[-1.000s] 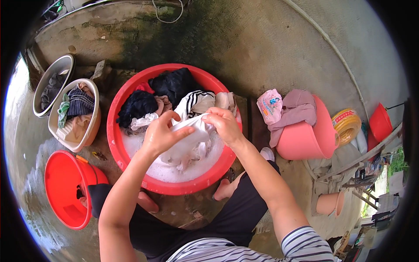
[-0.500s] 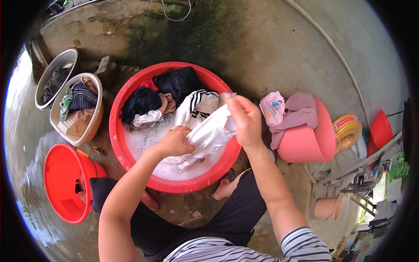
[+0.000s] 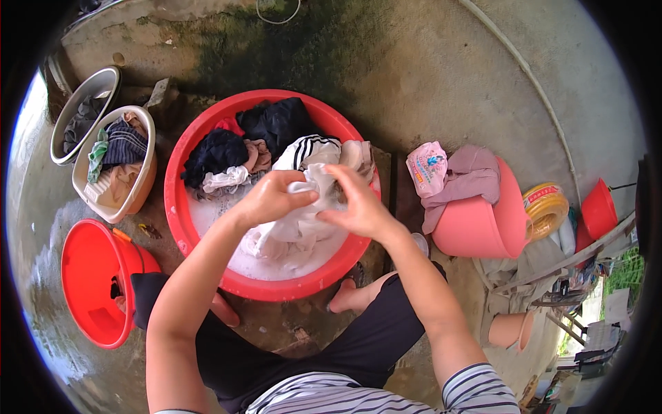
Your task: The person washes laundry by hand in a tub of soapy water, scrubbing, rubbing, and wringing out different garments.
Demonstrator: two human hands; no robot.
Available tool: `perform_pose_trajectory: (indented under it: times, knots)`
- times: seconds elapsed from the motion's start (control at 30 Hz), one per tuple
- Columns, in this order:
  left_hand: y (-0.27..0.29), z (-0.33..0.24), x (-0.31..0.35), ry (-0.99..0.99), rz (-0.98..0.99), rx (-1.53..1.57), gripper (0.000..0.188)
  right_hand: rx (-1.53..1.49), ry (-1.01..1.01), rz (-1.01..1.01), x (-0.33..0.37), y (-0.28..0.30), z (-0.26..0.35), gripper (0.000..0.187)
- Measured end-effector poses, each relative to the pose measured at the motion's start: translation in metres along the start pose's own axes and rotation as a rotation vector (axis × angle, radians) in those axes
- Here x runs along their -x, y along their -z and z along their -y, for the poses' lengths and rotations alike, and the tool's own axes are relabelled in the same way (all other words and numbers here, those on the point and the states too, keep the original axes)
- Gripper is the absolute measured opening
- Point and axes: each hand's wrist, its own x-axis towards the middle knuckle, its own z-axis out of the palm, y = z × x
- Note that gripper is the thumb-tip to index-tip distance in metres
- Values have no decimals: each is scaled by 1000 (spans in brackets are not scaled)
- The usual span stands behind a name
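Over the soapy water in a big red tub (image 3: 177, 231), a bunched wet white garment (image 3: 301, 222) is lifted between my hands. My left hand (image 3: 272, 200) is closed on its left side, with the thumb lying across the cloth. On its right side my right hand (image 3: 362, 209) curves round the bunch, thumb and fingers spread wide against it. The garment's lower part hangs into the suds. Behind it lie a white piece with black stripes (image 3: 312, 150), a dark blue garment (image 3: 217, 160), a black one (image 3: 279, 124) and a beige cloth (image 3: 355, 157).
On my left are a red bucket (image 3: 86, 303), a cream basin (image 3: 131, 200) of clothes and a grey basin (image 3: 58, 153). At right, a pink tub (image 3: 476, 231) bears a mauve cloth (image 3: 470, 179) and a pink packet (image 3: 427, 168). Beyond it lies a yellow hose coil (image 3: 548, 214).
My right hand has come down and left, closer to my left hand, which has moved slightly up. The white garment, stretched out before, is now bunched between them.
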Motion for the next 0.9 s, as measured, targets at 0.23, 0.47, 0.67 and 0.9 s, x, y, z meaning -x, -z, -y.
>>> perform_pose_trajectory:
  times: [0.23, 0.47, 0.67, 0.9]
  knots:
    - [2, -5, -7, -111, 175, 58, 38, -519, -239, -22, 4, -6, 20, 14]
    - [-24, 71, 9, 130, 358, -221, 24, -806, -226, -278, 5, 43, 66, 7]
    - [8, 118, 7, 194, 148, -734, 32, -847, -149, -557, 6, 71, 56, 9]
    - [-39, 91, 1, -16, 153, -111, 54, -803, -254, -297, 14, 49, 47, 14]
